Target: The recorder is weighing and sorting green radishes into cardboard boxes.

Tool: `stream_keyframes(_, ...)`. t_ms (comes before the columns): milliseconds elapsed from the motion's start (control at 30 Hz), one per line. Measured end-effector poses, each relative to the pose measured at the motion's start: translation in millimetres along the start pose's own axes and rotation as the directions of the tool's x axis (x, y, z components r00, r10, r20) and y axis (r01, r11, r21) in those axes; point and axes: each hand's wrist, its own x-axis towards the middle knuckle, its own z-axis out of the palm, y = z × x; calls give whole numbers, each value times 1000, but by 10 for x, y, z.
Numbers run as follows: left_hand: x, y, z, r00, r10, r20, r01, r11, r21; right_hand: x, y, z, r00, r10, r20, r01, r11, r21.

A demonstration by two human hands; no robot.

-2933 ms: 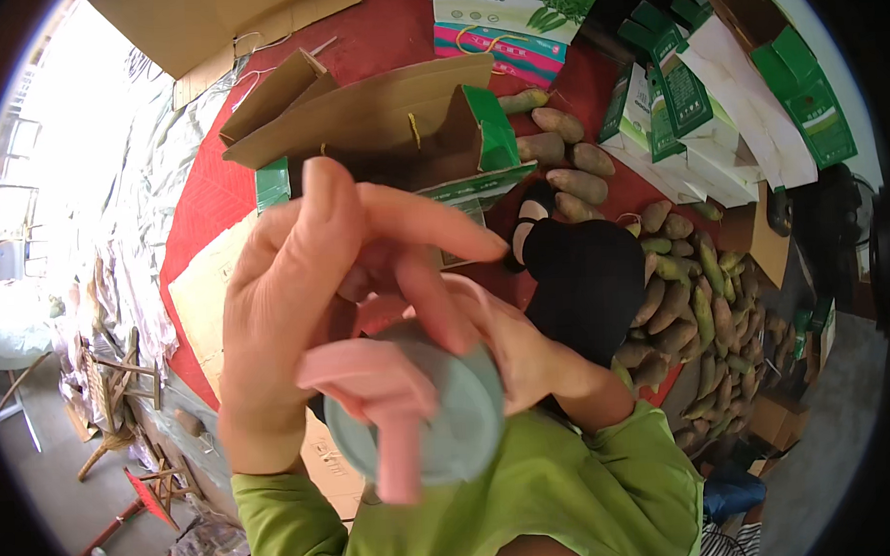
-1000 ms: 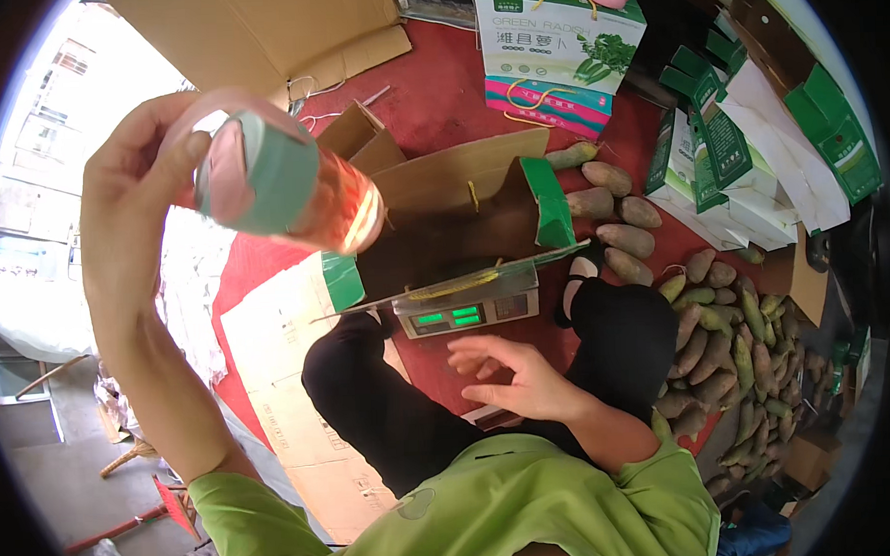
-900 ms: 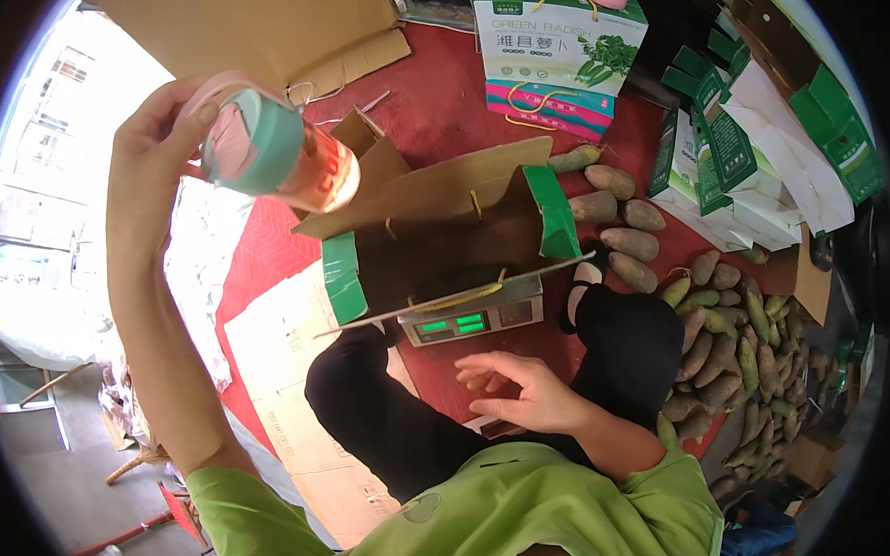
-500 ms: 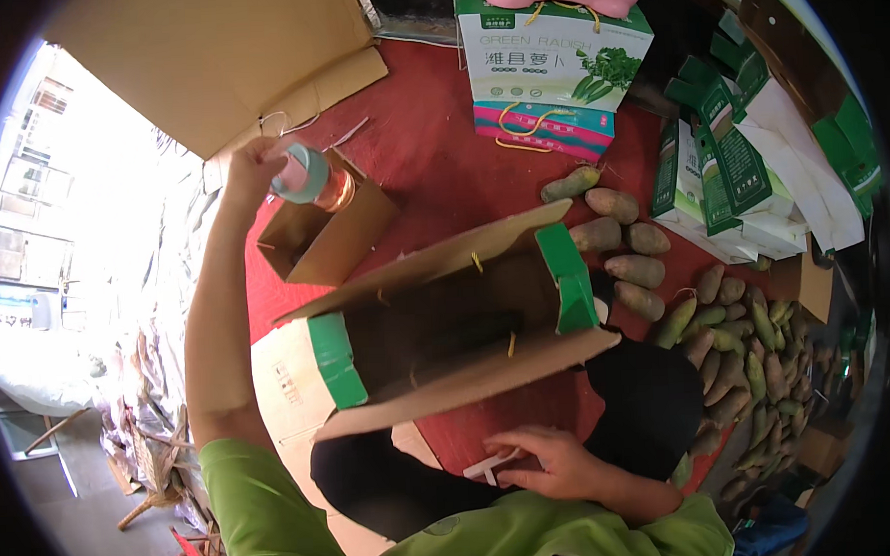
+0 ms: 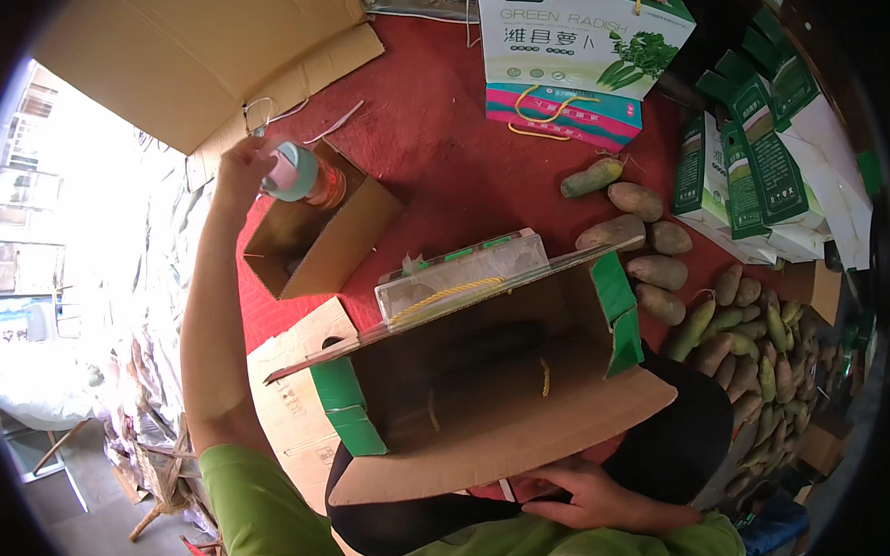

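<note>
My left hand [image 5: 248,162] is closed at the pink and teal lid of a drink bottle [image 5: 302,173] with orange-red contents. The bottle is tilted at the far end of a small open cardboard box [image 5: 341,238]. A long open carton [image 5: 509,428] with green end flaps lies across my lap, its mouth facing me. Inside, in shadow, is a dark shape I cannot make out. Below the carton's near flap, my right hand [image 5: 582,491] is closed around a small white plastic piece [image 5: 507,490]; the flap hides part of its fingers.
Loose radishes [image 5: 636,201] lie right of the carton, with a larger radish pile [image 5: 761,355] beyond. White and green cartons [image 5: 755,169] stand at far right. Ahead, a printed gift box [image 5: 584,38] rests on a pink and blue box [image 5: 562,112]. A big cardboard sheet [image 5: 212,61] stands at far left.
The long carton has tipped toward me and come nearer, showing a pale panel with yellow cord behind it. My left hand and the bottle have shifted slightly left. The flap now partly covers my right hand.
</note>
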Motion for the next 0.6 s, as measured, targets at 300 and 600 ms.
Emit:
stream_keyframes(300,-72,-734,622,991,-19,130,13,999,51,81,165,42,991,-100,-91,89,990,-113)
stream_keyframes(600,-170,-695,1135,975,-142,173,141,990,18,136,230,37,993,-114,-36,104,972,-211)
